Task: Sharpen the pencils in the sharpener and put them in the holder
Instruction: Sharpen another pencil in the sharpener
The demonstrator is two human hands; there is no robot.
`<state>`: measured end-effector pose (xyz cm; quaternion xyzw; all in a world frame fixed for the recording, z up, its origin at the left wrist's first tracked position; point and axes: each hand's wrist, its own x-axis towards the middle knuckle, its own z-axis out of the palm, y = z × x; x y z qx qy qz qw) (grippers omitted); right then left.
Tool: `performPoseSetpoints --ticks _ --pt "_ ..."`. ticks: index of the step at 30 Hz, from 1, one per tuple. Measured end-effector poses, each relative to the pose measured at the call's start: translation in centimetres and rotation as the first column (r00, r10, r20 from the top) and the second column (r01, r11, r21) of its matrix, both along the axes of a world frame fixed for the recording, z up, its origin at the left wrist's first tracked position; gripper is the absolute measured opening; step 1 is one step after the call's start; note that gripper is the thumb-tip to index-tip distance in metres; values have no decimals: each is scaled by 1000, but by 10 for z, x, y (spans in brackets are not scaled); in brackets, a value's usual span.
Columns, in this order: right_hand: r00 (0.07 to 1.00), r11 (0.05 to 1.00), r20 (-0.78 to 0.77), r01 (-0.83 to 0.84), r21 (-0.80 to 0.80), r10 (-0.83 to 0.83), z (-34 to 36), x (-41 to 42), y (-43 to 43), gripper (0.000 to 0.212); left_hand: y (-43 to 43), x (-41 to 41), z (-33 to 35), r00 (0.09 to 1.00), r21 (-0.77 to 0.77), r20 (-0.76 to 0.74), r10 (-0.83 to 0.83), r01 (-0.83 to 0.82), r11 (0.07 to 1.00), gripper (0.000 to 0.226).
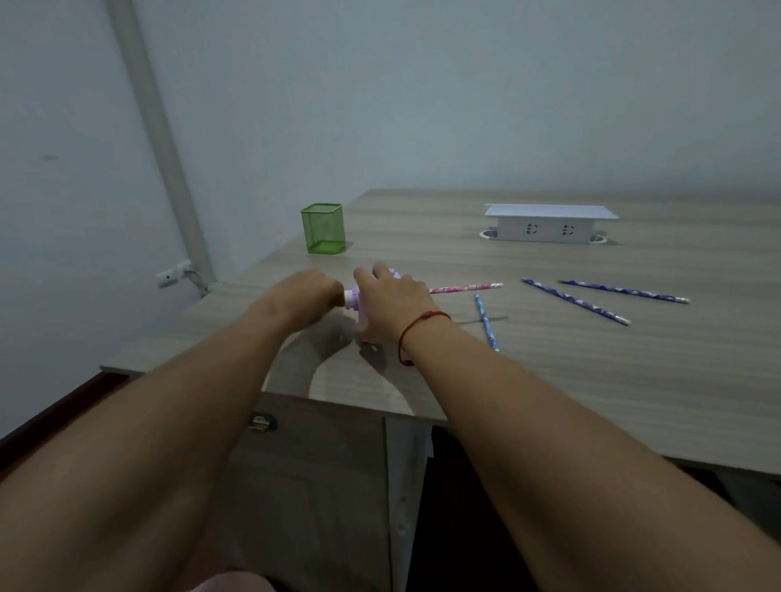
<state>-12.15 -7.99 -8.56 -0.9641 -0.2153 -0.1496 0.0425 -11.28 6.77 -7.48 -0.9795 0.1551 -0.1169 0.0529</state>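
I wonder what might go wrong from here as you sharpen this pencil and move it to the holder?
1. The light blue pencil lies close beside the wrist of the right hand; an arm sweep might knock it off the table.
2. The green holder stands near the table's left edge; a careless drop could tip it off.
3. The left hand and right hand cover most of the sharpener, so the pink pencil may snap unnoticed.

Both forearms are bare, with no sleeves showing, and a thin red string bracelet (419, 334) circles the right wrist.
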Motion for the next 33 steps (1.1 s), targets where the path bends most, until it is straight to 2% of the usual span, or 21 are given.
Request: performPoseSetpoints --ticks 7,10,13,18,23,27,29,33 --pt "995 998 -81 61 -8 -62 9 3 10 49 0 -25 39 986 -30 153 -66 72 997 25" --pt "991 998 -116 63 -25 -66 9 6 10 59 -2 -49 26 977 -94 182 -107 126 988 22" --pt "991 996 -117 59 -59 -66 10 6 11 75 -8 -66 5 990 -105 125 -71 85 991 22" --pt "995 999 -99 14 -41 -18 7 10 7 67 -16 -61 -24 1000 -91 11 4 -3 996 23" --pt "996 1000 -87 -19 2 19 3 14 4 64 -11 -41 -30 999 -107 -30 -18 15 994 25" --pt "995 999 -84 -49 -24 47 2 16 1 74 -4 -17 -20 995 5 -101 -18 19 1000 28" --pt "998 998 -56 -37 -45 35 3 14 0 74 -2 -2 -6 998 46 -61 5 -2 999 27" --pt "998 998 -66 9 -65 -13 8 11 2 71 1 7 32 996 27 79 -31 29 999 27"
